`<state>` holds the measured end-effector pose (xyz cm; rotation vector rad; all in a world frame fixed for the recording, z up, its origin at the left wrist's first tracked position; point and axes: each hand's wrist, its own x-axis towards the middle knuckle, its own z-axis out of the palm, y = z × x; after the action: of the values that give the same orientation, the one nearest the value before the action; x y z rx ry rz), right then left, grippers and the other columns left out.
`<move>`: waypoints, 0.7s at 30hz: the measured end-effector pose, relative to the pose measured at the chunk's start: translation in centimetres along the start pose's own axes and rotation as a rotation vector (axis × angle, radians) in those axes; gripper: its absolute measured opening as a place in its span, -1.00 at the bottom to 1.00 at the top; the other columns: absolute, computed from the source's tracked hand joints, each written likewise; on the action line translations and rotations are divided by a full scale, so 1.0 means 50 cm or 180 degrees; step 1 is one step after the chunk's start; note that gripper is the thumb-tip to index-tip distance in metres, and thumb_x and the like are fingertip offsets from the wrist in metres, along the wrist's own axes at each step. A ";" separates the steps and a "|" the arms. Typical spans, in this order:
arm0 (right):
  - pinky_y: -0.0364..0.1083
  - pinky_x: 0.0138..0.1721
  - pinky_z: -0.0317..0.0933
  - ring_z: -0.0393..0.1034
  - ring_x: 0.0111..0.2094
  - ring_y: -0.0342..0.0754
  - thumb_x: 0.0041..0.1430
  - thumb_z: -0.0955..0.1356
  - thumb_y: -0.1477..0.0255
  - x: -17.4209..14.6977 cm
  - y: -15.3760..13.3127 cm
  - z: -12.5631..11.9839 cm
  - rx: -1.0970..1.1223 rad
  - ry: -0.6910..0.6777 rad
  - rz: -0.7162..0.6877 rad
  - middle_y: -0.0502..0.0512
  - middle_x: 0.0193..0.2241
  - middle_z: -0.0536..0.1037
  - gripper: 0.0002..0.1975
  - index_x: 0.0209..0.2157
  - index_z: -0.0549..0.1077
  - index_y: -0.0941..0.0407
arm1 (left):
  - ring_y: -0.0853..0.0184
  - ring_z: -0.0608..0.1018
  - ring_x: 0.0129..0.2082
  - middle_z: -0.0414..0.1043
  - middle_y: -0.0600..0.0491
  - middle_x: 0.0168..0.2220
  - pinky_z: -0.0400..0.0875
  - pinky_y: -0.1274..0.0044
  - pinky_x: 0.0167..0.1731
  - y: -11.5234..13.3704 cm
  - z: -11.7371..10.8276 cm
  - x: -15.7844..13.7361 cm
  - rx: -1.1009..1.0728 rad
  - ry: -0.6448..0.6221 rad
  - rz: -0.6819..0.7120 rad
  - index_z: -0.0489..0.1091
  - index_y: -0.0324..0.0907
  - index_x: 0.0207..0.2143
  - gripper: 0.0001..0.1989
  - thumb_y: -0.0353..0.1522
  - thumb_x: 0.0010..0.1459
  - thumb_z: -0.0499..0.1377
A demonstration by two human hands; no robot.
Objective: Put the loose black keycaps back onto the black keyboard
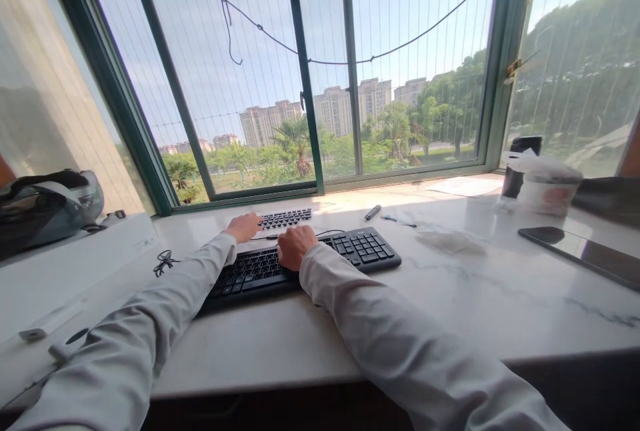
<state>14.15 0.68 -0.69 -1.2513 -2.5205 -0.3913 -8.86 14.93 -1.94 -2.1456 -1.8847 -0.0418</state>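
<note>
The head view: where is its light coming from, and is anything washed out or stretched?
Head view: daylight through the window; the tabletop glares brightest beside it, where the paper looks washed out; the black keyboard looks dark, its keys distinct; the right sleeve widens toward the bottom edge, likely lens stretch.

From where I stand, this looks like a room in a home, a window nook serving as a desk, though a small office can't be ruled out. Green-framed sliding windows (306,84) fill the far side, with fine upright wires behind the glass and a knotted cord (373,59) slung across. Beyond them stand tall blocks (333,111) that look residential, above trees (457,104). The pale, grey-veined counter (450,304) bears a large black keyboard (370,247), a dark tablet-like slab (590,254) and a plastic-wrapped tub (550,187).
</note>
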 end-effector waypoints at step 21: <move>-0.04 -0.31 0.29 0.48 -0.26 0.08 0.15 0.24 0.36 -0.007 0.000 -0.003 -0.0026 0.0062 0.0096 0.32 -0.28 0.58 -0.70 -0.25 0.56 0.20 | 0.30 0.56 -0.33 0.55 0.08 -0.35 0.34 0.56 -0.32 0.050 -0.134 -0.146 -0.0968 0.1062 0.0716 0.47 -0.16 -0.34 -0.78 -0.23 -0.04 0.23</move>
<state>14.37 0.38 -0.66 -1.2809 -2.4831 -0.4053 -6.40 6.08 2.49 -2.3516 -1.5181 -0.6348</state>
